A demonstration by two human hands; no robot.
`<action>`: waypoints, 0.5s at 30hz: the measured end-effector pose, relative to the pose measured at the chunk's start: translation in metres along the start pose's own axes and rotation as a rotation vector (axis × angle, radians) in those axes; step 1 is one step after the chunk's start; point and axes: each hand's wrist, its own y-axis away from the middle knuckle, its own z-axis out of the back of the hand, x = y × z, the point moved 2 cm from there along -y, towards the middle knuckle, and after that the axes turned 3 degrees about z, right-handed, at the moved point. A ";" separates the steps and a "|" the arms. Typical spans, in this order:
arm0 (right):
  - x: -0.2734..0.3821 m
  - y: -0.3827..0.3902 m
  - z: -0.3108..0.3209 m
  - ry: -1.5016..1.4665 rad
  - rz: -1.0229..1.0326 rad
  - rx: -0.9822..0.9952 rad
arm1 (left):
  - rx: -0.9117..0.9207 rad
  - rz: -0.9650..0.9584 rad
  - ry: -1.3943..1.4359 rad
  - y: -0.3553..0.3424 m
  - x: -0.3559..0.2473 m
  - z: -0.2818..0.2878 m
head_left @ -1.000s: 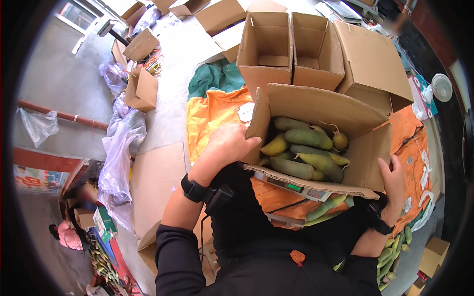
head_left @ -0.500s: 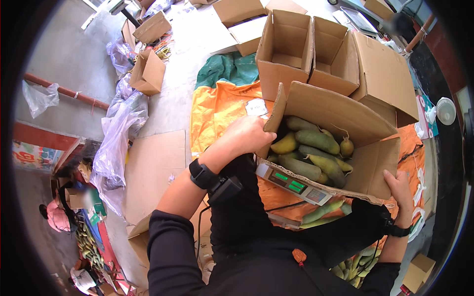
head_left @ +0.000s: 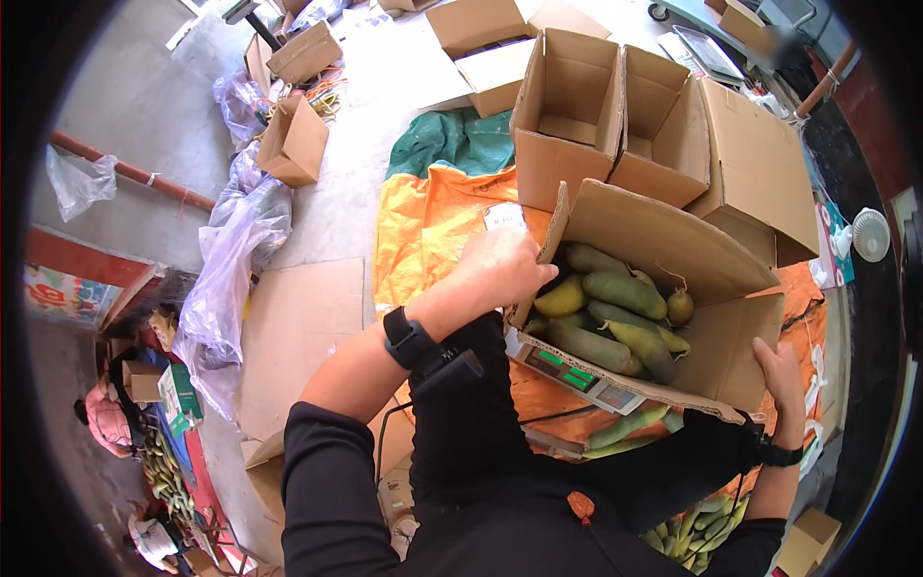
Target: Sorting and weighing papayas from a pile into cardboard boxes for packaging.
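Note:
A cardboard box point(head_left: 663, 231) with its top open stands tilted on a digital scale point(head_left: 615, 396) in front of me. Several green radishes point(head_left: 625, 296) lie heaped toward the box's left side, while its right side shows bare cardboard. My left hand point(head_left: 500, 267) is closed on the box's left edge. On the opposite side, my right hand point(head_left: 781, 373) grips the right edge, with the thumb showing on the inside. Part of the scale's green-lit display shows below the box's near edge. More long green radishes point(head_left: 625, 431) lie beside the scale, close to my leg.
Two open cardboard boxes point(head_left: 567, 91) and another box point(head_left: 760, 159) stand just beyond. An orange tarp point(head_left: 423, 231) lies underneath. Flat cardboard point(head_left: 303, 337) and clear plastic sheeting point(head_left: 216, 317) are at left. More radishes point(head_left: 707, 529) sit at lower right; a small fan point(head_left: 870, 236) stands far right.
The whole view has shifted slightly, so things appear a little lower. Both hands stay on the box edges, and the radishes lie in much the same heap.

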 end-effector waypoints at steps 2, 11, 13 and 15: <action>-0.004 0.000 -0.003 -0.129 0.022 -0.011 | -0.053 -0.052 0.038 0.002 0.003 -0.003; 0.017 0.013 -0.009 -0.215 0.058 0.012 | -0.081 -0.153 0.109 -0.013 0.019 -0.005; 0.016 0.010 -0.006 -0.242 0.043 0.014 | -0.100 -0.188 0.151 -0.021 0.023 -0.001; 0.020 0.008 -0.005 -0.271 0.024 0.021 | -0.162 -0.240 0.126 -0.030 0.026 0.008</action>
